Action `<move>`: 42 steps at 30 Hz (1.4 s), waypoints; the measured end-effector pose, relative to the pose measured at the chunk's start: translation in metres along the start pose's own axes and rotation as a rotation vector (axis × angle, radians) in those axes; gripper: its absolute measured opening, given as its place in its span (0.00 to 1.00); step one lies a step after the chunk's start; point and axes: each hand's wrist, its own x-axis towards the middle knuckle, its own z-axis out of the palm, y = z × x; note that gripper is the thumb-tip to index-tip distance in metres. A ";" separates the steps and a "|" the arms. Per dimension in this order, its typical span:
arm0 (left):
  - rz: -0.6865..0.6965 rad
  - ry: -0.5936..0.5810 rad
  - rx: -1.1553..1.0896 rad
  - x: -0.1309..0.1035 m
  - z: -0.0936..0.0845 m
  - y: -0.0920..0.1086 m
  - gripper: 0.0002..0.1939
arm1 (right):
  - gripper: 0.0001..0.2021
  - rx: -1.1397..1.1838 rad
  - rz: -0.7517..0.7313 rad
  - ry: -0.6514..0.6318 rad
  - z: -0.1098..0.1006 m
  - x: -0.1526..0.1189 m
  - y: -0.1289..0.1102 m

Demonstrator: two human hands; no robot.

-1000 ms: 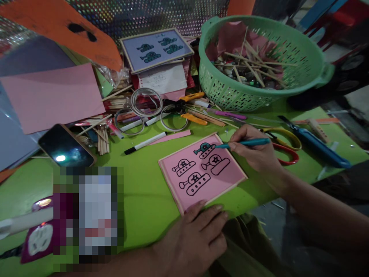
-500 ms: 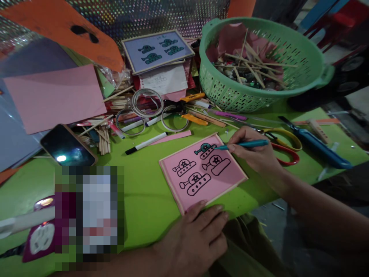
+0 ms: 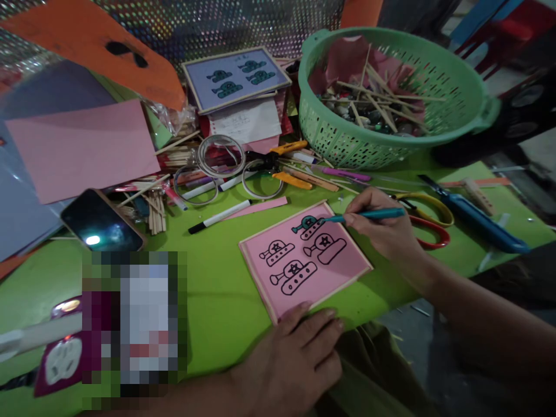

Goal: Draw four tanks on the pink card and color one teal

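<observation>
A pink card [image 3: 260, 272] edged with thin wooden sticks lies on the green tabletop [image 3: 217, 324]. Several tanks are outlined on it in black, and the top one [image 3: 308, 225] is partly coloured teal. My right hand [image 3: 377, 229] grips a teal marker [image 3: 382, 214], its tip touching the right side of that top tank. At the card's near edge rests my left hand [image 3: 299, 353], fingers stretched out and touching the edge. A capped black-and-white marker [image 3: 221, 216] lies beyond the card, beside a pink paper strip [image 3: 260, 206].
A green plastic basket [image 3: 373, 139] of sticks stands at the back right. Scissors [image 3: 425, 217] and a blue utility knife [image 3: 482, 217] lie to the right. Tape rolls [image 3: 221, 156], orange-handled pliers [image 3: 286, 165], a phone [image 3: 102, 220] and a finished blue card [image 3: 237, 78] lie around the card.
The marker tip stays at the top tank, with at most a very slight shift. My left hand holds its place, and the view has moved only a little.
</observation>
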 end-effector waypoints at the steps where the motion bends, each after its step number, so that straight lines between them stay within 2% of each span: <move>1: 0.000 -0.002 0.002 0.000 0.000 0.000 0.10 | 0.06 0.002 -0.001 -0.002 0.000 0.000 0.001; 17: 0.004 -0.045 -0.001 0.000 -0.001 0.001 0.12 | 0.06 0.037 0.018 -0.068 -0.001 -0.001 -0.001; 23: -0.014 -0.033 0.011 -0.001 0.000 0.002 0.12 | 0.06 0.025 0.005 -0.068 -0.002 -0.002 -0.001; 28: 0.003 -0.072 -0.002 -0.001 -0.001 0.001 0.13 | 0.06 0.018 0.015 -0.063 -0.002 -0.001 -0.001; 36: -0.007 -0.072 0.004 -0.002 0.002 0.002 0.13 | 0.07 0.028 0.010 -0.070 -0.001 -0.002 -0.001; 42: -0.004 -0.027 0.001 -0.002 0.002 0.001 0.12 | 0.07 0.027 0.004 -0.030 -0.001 0.000 0.000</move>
